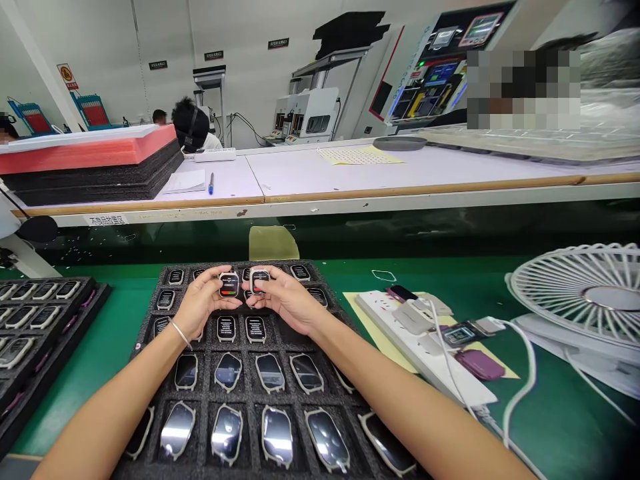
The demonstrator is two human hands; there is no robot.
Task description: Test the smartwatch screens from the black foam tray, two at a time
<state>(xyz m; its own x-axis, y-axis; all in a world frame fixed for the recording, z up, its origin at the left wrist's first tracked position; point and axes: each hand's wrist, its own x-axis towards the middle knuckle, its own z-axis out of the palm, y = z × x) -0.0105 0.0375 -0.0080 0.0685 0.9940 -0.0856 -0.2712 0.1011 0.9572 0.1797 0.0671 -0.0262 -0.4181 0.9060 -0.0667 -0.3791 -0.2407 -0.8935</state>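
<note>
A black foam tray [150,319] lies on the green mat in front of me, its pockets filled with several smartwatch bodies. My left hand [200,303] pinches one watch body [229,285] whose screen is lit with red and green. Just to the right, my right hand [285,300] grips a second watch body [260,280] with a lit text screen. Both are held over the tray's far rows. The near rows hold dark-screened watch bodies [276,435].
A second foam tray of watch bodies [30,320] sits at the left. At the right lie a white power strip [425,347] with cables, chargers, and a white fan [585,297]. A raised white shelf [350,177] carries stacked foam sheets, paper and a pen. Other people sit far behind.
</note>
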